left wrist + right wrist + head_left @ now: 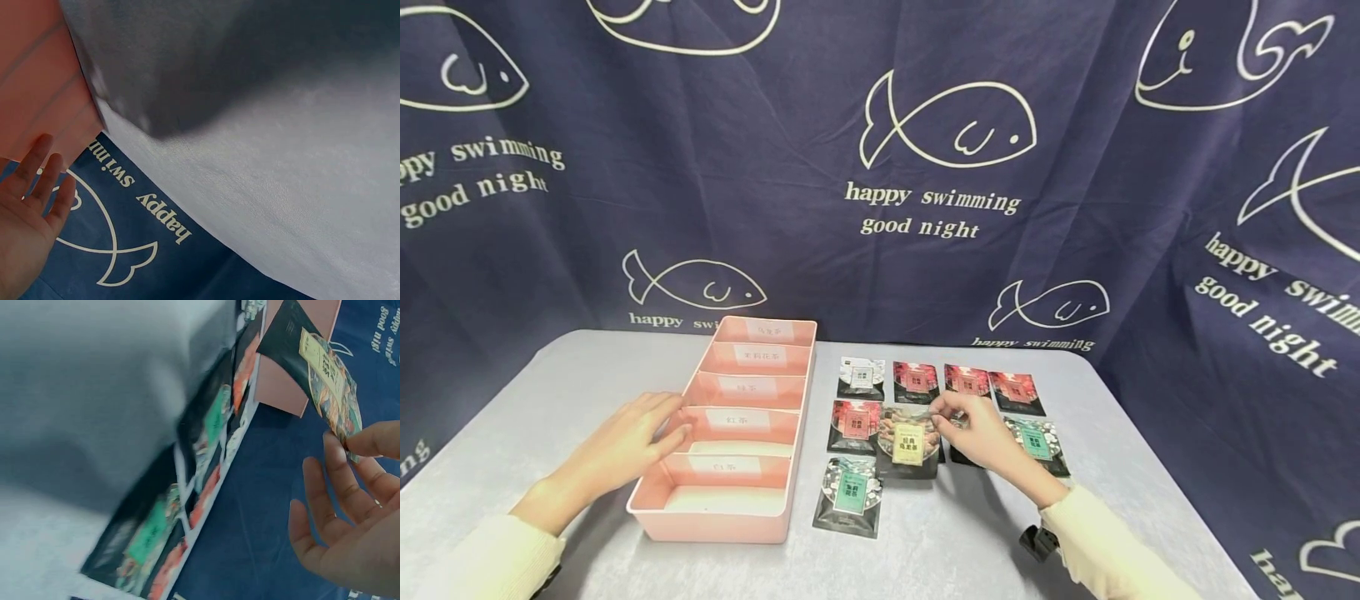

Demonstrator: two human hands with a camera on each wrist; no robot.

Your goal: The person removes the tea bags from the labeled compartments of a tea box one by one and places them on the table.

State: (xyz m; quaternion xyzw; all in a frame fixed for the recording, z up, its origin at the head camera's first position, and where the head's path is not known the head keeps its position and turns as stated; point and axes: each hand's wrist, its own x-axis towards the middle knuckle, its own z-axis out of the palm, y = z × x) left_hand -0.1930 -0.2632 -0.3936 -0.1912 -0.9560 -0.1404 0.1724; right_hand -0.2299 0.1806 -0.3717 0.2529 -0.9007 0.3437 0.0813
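My right hand (973, 429) pinches a tea sachet (908, 446) with a yellow label by its upper corner. In the right wrist view, thumb and forefinger hold that sachet (328, 375) at its printed end, the other fingers loosely spread. My left hand (632, 437) rests at the left rim of a long pink divided box (707, 527), with its fingers fairly straight. The left wrist view shows fingers (47, 181) of this hand along the box's outer side (44, 81). Labelled dividers split the box into several compartments.
Right of the box lie a white-labelled sachet (861, 379), several red-labelled sachets (856, 425) and green-labelled sachets (850, 496). Part of this group is hidden behind my right hand. A dark blue fish-print curtain (805, 167) hangs behind the grey table (587, 367).
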